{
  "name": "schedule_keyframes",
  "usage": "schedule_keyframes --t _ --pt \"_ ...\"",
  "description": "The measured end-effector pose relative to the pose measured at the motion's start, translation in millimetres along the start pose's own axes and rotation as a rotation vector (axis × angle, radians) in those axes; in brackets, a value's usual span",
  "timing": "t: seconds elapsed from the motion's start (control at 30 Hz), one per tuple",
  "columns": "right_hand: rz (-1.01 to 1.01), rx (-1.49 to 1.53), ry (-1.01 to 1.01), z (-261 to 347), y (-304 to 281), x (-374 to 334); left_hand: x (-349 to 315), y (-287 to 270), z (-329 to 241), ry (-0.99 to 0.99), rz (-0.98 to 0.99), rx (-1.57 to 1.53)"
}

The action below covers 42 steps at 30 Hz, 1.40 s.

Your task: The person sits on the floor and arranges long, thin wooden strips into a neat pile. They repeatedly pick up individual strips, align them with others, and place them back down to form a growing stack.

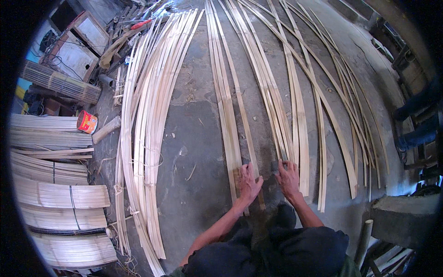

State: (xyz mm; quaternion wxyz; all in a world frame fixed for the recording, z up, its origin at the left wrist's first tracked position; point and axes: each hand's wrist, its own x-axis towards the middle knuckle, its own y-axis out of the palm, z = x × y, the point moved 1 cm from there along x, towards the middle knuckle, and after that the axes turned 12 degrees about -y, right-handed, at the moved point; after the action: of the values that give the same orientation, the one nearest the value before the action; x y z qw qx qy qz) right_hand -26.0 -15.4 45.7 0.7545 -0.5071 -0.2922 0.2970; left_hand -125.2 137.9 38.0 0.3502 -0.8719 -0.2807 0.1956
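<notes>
Long pale bamboo strips (271,92) lie lengthwise on the grey concrete floor in several groups. My left hand (249,183) rests at the near part of a narrow group of strips (227,111), fingers bent over it and thumb held apart. Just to its right, my right hand (289,179) touches the near ends of another group, its fingers spread on them and the thumb off to the side. Neither hand visibly lifts a strip. The undersides of the fingers are hidden.
At left lies a wide bundle of strips (159,111), with tied stacks of slats (64,198) beyond it. A red tin (87,122) stands near a short wooden billet (106,129). Crossing strips (339,124) lie at right, near a concrete block (406,217).
</notes>
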Motion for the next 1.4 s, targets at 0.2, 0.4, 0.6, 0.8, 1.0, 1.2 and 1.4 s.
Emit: schedule_keyframes --t 0.2,0.4,0.6,0.8,1.0,1.2,1.4 --pt "-0.013 0.614 0.466 14 -20 -2 7 0 -5 -0.253 0.318 -0.713" --pt "-0.28 0.543 0.335 22 -24 -3 34 3 3 -0.112 0.25 -0.559" --pt "-0.309 0.862 0.406 38 -8 -4 34 11 1 -0.126 0.24 -0.373" --pt "-0.215 0.869 0.35 54 28 2 29 -8 8 0.087 -0.012 -0.162" --pt "-0.129 0.828 0.285 82 34 -5 44 -40 30 0.05 -0.242 0.064" --pt "-0.092 0.845 0.273 95 22 -6 47 -42 60 -0.191 -0.261 0.14" --pt "-0.085 0.818 0.274 88 29 -6 50 -39 63 -0.187 -0.167 0.103"
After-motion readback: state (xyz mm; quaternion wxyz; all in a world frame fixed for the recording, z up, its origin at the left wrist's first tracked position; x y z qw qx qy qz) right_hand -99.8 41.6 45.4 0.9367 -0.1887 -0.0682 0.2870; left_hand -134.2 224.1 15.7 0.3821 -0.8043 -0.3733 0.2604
